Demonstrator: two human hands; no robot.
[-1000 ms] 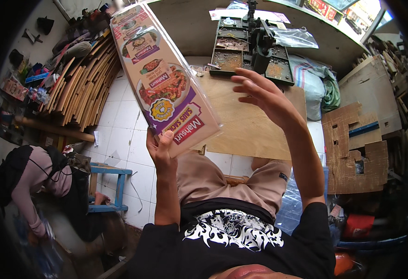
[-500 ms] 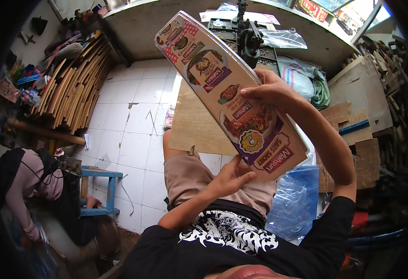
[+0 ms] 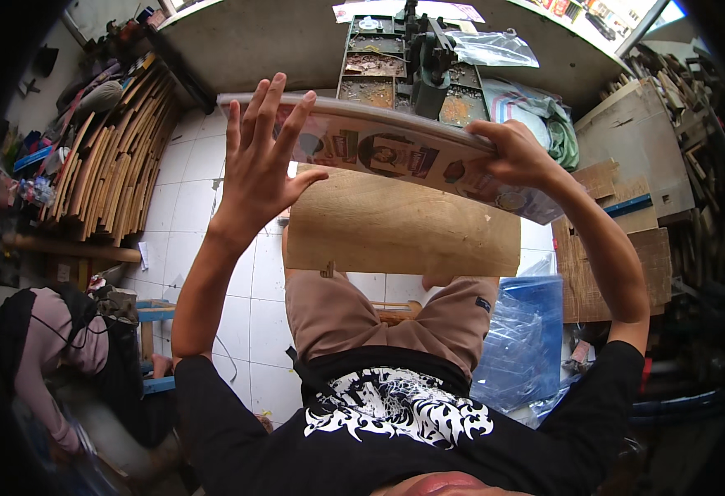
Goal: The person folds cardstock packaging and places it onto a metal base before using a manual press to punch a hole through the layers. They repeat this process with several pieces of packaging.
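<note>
Behind the plywood worktop (image 3: 404,231) stands a compartmented tray (image 3: 375,77), to its left stacked boards (image 3: 114,157), to its near right plastic sheets (image 3: 518,343), above its far edge a printed panel (image 3: 399,155).

A grey wall (image 3: 263,54) stands behind white floor tiles (image 3: 176,198).

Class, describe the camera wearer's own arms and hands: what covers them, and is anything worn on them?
Short, plain black sleeves, the left sleeve and right sleeve, cover the upper arms. The left forearm and right forearm are bare. The left hand and right hand wear no gloves; no watch or bracelet shows.
</note>
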